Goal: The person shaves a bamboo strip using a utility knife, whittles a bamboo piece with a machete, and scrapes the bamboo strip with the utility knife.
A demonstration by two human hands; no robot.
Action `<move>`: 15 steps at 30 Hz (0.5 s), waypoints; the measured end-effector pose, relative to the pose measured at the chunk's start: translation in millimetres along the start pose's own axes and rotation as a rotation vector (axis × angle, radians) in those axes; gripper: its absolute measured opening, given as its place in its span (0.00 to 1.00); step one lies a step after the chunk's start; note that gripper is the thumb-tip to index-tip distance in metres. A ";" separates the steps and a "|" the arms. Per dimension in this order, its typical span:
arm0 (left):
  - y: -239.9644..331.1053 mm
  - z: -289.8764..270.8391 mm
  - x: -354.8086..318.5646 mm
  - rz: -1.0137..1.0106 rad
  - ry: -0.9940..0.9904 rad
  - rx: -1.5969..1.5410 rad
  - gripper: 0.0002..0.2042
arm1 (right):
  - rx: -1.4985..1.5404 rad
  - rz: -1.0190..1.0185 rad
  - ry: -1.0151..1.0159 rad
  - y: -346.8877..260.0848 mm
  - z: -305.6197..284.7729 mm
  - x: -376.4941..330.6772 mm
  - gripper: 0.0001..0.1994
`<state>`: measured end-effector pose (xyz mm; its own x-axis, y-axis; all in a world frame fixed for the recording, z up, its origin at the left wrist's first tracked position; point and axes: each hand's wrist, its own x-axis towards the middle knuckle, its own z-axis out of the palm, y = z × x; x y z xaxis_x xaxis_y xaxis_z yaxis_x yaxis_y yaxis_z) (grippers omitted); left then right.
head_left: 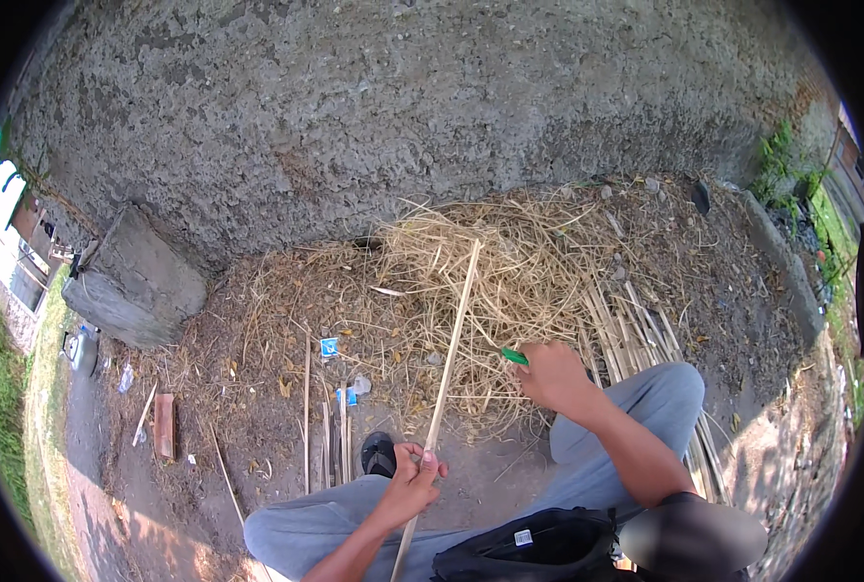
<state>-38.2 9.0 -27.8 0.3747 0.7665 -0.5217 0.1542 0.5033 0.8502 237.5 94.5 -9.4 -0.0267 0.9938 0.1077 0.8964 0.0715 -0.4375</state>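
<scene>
My left hand [411, 482] is closed round a long pale bamboo strip [456, 339], fingers wrapped on its lower part. The strip slants up and away from my lap, its far end over a heap of shavings [539, 281]. To the right of the strip, my right hand [556, 376] grips a green-handled knife [513, 356]. Its handle points left toward the strip, apart from it; the blade is hard to make out against the shavings.
Split strips [636, 335] lie by my right knee, more strips [327, 441] by my left foot. A rough wall [403, 107] stands ahead, with a concrete block [141, 281] at left. A reddish brick [164, 427] and blue packets [329, 347] lie on the ground. A black bag [529, 548] rests at my lap.
</scene>
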 end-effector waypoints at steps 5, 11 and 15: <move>-0.6 5.0 3.8 -0.090 -0.068 -0.285 0.10 | 0.298 -0.038 -0.142 -8.9 -4.8 -16.7 0.06; -9.3 12.6 19.2 -0.162 0.061 -0.241 0.15 | 0.217 -0.198 -0.080 -5.6 53.8 -35.0 0.04; -21.9 17.2 23.2 -0.248 0.098 -0.237 0.19 | 0.113 -0.250 -0.145 -1.9 73.1 -40.8 0.07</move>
<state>-17.2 8.9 -57.3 0.2613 0.6380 -0.7244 0.0093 0.7487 0.6628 204.5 60.0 -78.2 -0.3104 0.9454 0.0997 0.7992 0.3163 -0.5111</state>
